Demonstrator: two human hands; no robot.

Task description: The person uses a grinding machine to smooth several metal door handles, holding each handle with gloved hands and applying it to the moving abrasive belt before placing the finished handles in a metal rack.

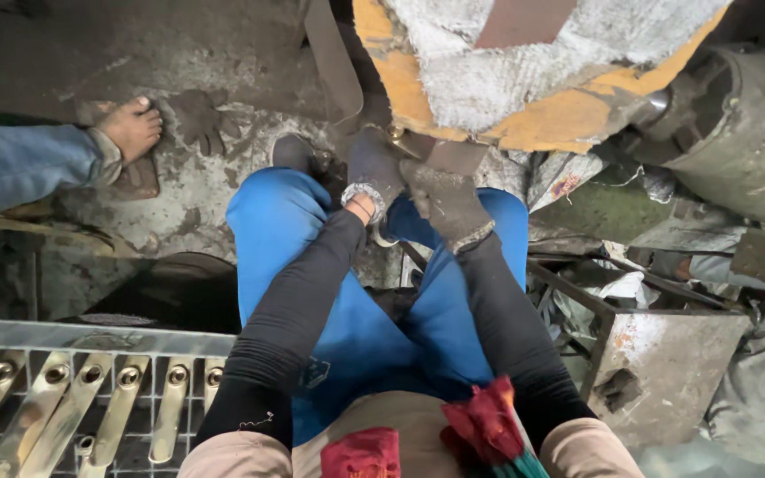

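Observation:
My left hand (374,168) and my right hand (443,199), both in dirty grey work gloves, reach forward over my blue-trousered knees. Together they press a small brass piece (397,135) against the underside of a big yellow-rimmed polishing wheel (524,124) faced with shaggy white cloth. The brass piece shows only as a glint above the left glove; the rest is hidden by the gloves. Both arms wear black sleeves.
A wire rack (11,336) at lower left carries several polished brass handles (121,403). Another person's bare foot (130,128) and denim leg rest at upper left by a loose glove (198,117). A grey motor housing (745,133) and metal frame (666,354) stand right.

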